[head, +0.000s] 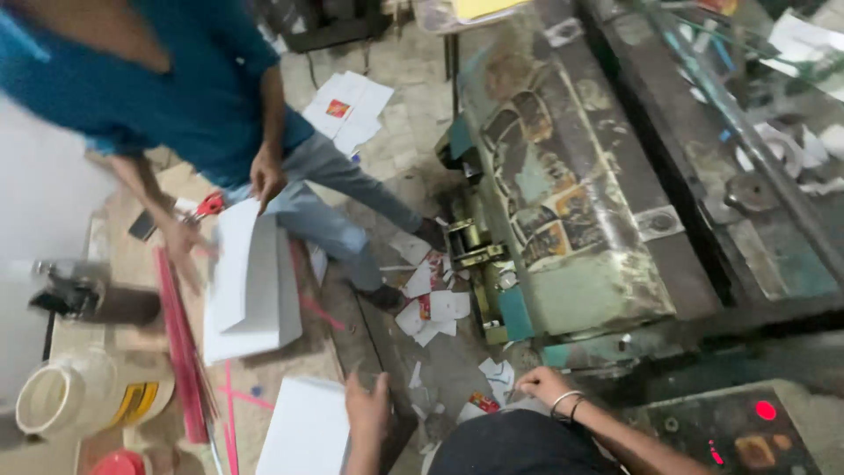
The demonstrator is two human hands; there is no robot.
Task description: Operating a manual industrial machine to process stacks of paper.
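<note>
White paper sheet (pixel 303 427) under the open left hand (pixel 367 409) could slide off the bench edge; the right hand (pixel 542 384) rests loosely curled, empty, on the knee.

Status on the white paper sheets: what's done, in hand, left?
Done: printed paper scraps litter the floor. In hand: left hand sits at the edge of a flat white paper sheet; right hand rests empty; a co-worker's hand holds large folded white sheets. Left: how many remain can't be told.
</note>
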